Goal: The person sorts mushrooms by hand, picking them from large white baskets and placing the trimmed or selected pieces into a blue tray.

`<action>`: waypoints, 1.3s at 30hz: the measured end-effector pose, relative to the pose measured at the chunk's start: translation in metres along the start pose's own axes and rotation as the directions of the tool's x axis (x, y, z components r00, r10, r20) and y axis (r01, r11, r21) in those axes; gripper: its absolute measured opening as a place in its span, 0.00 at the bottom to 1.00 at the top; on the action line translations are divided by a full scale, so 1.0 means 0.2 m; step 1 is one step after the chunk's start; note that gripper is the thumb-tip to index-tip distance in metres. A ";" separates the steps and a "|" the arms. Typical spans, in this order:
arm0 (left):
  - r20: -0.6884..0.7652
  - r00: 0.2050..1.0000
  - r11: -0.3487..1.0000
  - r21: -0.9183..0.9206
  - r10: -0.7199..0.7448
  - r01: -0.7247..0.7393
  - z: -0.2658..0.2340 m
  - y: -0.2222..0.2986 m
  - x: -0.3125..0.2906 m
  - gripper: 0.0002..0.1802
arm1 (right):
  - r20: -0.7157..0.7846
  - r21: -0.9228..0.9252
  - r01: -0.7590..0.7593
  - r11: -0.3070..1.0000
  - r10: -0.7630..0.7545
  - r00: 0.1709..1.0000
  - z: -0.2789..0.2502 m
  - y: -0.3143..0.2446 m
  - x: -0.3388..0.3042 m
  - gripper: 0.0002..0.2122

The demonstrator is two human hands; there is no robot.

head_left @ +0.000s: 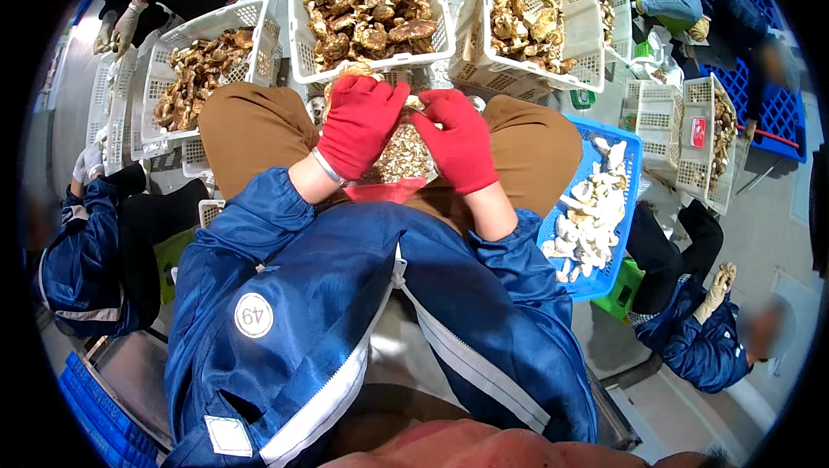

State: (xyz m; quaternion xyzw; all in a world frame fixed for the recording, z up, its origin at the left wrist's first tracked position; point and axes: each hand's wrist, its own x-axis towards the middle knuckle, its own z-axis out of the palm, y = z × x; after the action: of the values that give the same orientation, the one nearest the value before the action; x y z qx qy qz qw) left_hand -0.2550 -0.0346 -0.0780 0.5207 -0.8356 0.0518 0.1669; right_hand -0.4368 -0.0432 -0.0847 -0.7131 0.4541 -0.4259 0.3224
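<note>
My left hand (pixel 358 125), in a red glove, is closed round a brown-capped mushroom (pixel 352 70), whose cap shows beyond the knuckles. Close beside it, my right hand (pixel 459 140), gloved in red too, is closed in a pinch. A small pale piece (pixel 416 104) shows between the two hands at the fingertips; I cannot tell whether it is a stem or a blade. Beneath both hands, between my knees, lies a red-edged container (pixel 393 191) with many small mushroom trimmings (pixel 404 153) in it.
White crates with brown mushrooms stand ahead: a middle one (pixel 373 63), a left one (pixel 164 134) and a right one (pixel 546 76). By my right thigh is a blue basket (pixel 629 200) of pale trimmed mushrooms (pixel 596 213). Several people sit around, including a person (pixel 695 330) at right.
</note>
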 end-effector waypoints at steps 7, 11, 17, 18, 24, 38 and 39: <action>-0.014 0.992 0.986 0.117 0.125 -0.122 -0.01 -0.04 0.00 0.24 | 0.159 0.179 -0.497 0.849 0.473 0.866 -0.05 0.04 0.04 0.08; 0.003 0.980 0.973 0.122 0.199 -0.198 0.00 -0.06 0.01 0.26 | 0.045 -0.001 -0.270 0.963 0.270 0.962 0.01 0.01 0.03 0.11; -0.012 0.958 0.943 0.180 0.286 -0.279 -0.01 -0.11 0.01 0.27 | 0.373 0.509 -0.666 0.545 0.558 0.741 -0.06 0.12 0.06 0.11; -0.019 0.955 0.940 0.182 0.296 -0.288 -0.01 -0.11 0.02 0.27 | 0.352 0.499 -0.647 0.577 0.546 0.760 -0.04 0.13 0.05 0.11; -0.055 0.933 0.925 0.168 0.355 -0.341 0.00 -0.14 0.04 0.27 | 0.409 0.602 -0.693 0.396 0.593 0.694 -0.06 0.10 0.06 0.06; -0.108 0.918 0.924 0.054 0.382 -0.378 -0.07 -0.17 0.14 0.29 | 0.450 0.576 -0.684 0.447 0.525 0.722 -0.17 0.06 0.08 0.08; -0.153 0.917 0.928 0.008 0.369 -0.372 -0.09 -0.17 0.17 0.30 | 0.471 0.632 -0.685 0.362 0.523 0.711 -0.20 0.04 0.08 0.08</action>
State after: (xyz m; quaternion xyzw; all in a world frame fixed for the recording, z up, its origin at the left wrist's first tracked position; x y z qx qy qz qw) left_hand -0.2349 -0.0732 -0.0532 0.3460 -0.9044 0.1130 0.2227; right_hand -0.4721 -0.0642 -0.0700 -0.3196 0.4223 -0.3572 0.7694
